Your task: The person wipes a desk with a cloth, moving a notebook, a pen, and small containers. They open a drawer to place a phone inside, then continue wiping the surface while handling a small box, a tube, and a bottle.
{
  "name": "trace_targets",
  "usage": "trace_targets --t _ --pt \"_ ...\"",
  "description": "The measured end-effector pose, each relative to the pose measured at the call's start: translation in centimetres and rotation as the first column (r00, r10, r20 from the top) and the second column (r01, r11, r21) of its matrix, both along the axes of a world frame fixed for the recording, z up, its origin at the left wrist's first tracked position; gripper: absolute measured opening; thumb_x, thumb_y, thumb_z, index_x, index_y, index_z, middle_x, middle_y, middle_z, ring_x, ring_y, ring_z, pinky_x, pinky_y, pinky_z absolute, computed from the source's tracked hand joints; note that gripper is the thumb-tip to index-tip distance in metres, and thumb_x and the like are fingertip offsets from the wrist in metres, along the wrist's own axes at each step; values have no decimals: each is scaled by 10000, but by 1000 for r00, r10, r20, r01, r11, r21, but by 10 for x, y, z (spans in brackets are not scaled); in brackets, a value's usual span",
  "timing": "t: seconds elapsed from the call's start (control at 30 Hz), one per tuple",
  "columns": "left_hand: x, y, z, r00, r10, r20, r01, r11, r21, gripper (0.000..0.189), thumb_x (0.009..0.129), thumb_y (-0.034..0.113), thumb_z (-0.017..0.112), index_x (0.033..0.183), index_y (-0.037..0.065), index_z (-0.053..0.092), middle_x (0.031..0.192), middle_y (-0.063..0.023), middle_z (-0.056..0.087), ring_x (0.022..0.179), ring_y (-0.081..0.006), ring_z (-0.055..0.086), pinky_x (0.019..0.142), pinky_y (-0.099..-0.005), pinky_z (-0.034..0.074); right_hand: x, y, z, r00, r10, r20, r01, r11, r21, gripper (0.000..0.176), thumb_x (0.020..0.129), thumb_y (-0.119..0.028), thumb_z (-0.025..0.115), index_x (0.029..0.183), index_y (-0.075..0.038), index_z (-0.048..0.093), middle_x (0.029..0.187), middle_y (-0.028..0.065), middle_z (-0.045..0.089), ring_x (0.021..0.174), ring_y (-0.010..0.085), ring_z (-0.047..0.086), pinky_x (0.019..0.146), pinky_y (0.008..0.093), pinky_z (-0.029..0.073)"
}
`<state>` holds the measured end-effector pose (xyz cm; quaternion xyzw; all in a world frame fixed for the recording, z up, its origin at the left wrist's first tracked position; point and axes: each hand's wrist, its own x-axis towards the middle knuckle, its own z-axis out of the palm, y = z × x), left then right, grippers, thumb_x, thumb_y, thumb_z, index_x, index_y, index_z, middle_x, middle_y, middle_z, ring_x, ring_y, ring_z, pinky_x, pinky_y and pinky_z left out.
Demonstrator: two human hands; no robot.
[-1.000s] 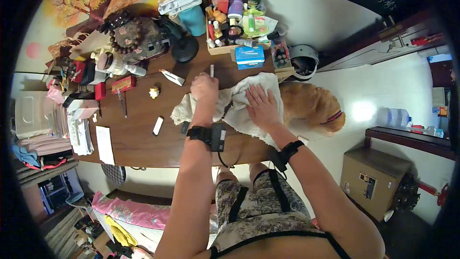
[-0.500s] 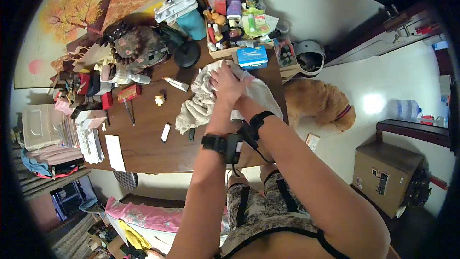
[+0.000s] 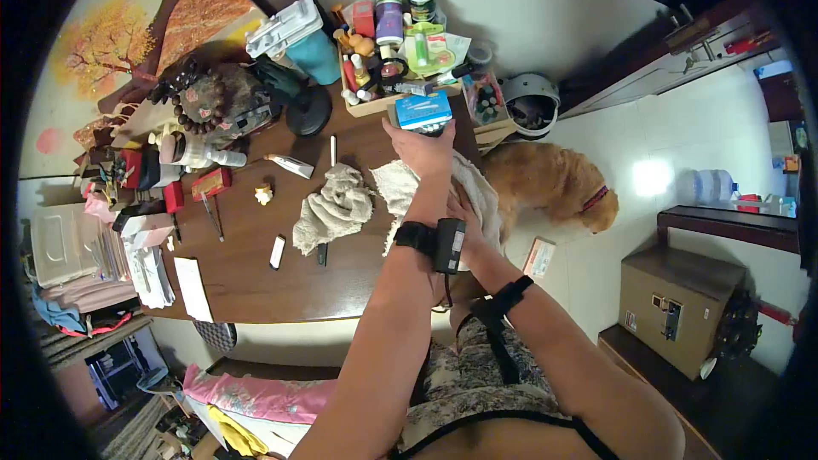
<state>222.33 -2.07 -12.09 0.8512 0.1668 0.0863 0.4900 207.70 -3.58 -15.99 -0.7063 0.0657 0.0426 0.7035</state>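
My left hand (image 3: 423, 152) grips a blue box (image 3: 423, 111) at the front edge of the wooden organizer, thumb on its left side and fingers on its right. Beneath my left forearm, my right hand (image 3: 469, 228) presses on a pale cloth (image 3: 482, 196) by the table's right edge; its fingers are partly hidden. Part of this cloth also shows left of the forearm. A crumpled beige cloth (image 3: 334, 209) lies further left, over part of a dark slim object (image 3: 322, 255). A white stick-shaped item (image 3: 333, 151) lies just behind it.
Bottles and small items crowd the organizer (image 3: 375, 106) at the back. A black round stand (image 3: 308, 112), a tube (image 3: 291, 165) and a small white lighter-like object (image 3: 277, 252) are on the table (image 3: 256, 290). A dog (image 3: 550, 183) stands beside the right edge, near a helmet (image 3: 530, 105).
My left hand has gone from the cloth to the blue box. My right hand has shifted right and nearer with its cloth, leaving the beige cloth apart and uncovering the white stick.
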Motion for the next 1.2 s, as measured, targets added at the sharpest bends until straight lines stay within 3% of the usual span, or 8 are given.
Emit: trace_targets --t 0.03,0.1,0.33,0.4,0.53,0.77,0.93,1.2 --pt "1 2 -3 999 -16 49 16 1000 1 1143 568 255 886 1402 -55 168 1285 -281 451 1196 -422 456 1030 -462 373 1 -2 4 995 71 69 -50 963 -266 552 829 -410 553 1328 -177 513 1436 58 436 1396 257 286 1162 541 135" --pt "2 6 -8 987 -47 151 47 999 4 1032 586 230 857 1351 -64 230 1205 -295 506 1115 -440 522 965 -478 426 13 -8 11 949 285 137 -35 526 -850 546 825 -401 556 1313 -160 528 1434 61 438 1393 273 290 1161 552 125" --pt "-4 39 -12 963 -110 247 96 993 68 838 611 171 830 1246 -110 361 1134 -255 528 1056 -360 560 912 -405 462 58 -4 4 909 372 190 43 369 -928 535 832 -356 531 1315 -128 518 1421 76 452 1389 303 298 1150 578 121" --pt "-12 50 4 959 -62 278 85 994 -70 824 612 157 809 1253 -109 366 1129 -253 522 1055 -384 538 937 -429 437 73 -3 10 908 389 153 29 307 -951 536 844 -356 521 1332 -134 507 1432 71 445 1404 281 278 1152 569 116" --pt "-25 74 20 954 -48 296 56 998 -20 784 623 141 784 1246 -109 379 1120 -232 513 1073 -371 515 960 -430 415 116 3 22 885 431 -177 -198 4 -980 521 904 -368 461 1385 -168 471 1508 24 360 1449 224 186 1165 527 69" --pt "-26 91 11 945 -87 314 70 995 65 795 615 140 804 1249 -106 391 1122 -241 515 1058 -388 525 943 -441 417 130 -38 9 954 269 133 47 307 -951 514 877 -309 547 1369 -171 487 1471 41 403 1409 220 281 1152 509 138" --pt "-20 78 7 952 -97 292 71 993 99 808 607 159 833 1236 -109 402 1091 -253 533 1002 -407 549 890 -441 444 125 -53 -8 913 6 408 398 198 -896 476 852 -288 578 1306 -149 540 1409 36 463 1335 237 386 1055 530 327" --pt "-1 63 26 903 -147 405 156 988 11 793 627 158 824 1239 -102 393 1112 -247 542 1032 -379 548 909 -421 440 72 -32 16 969 -54 242 248 147 -958 571 863 -278 533 1377 -47 440 1449 134 398 1353 330 350 1060 546 323"
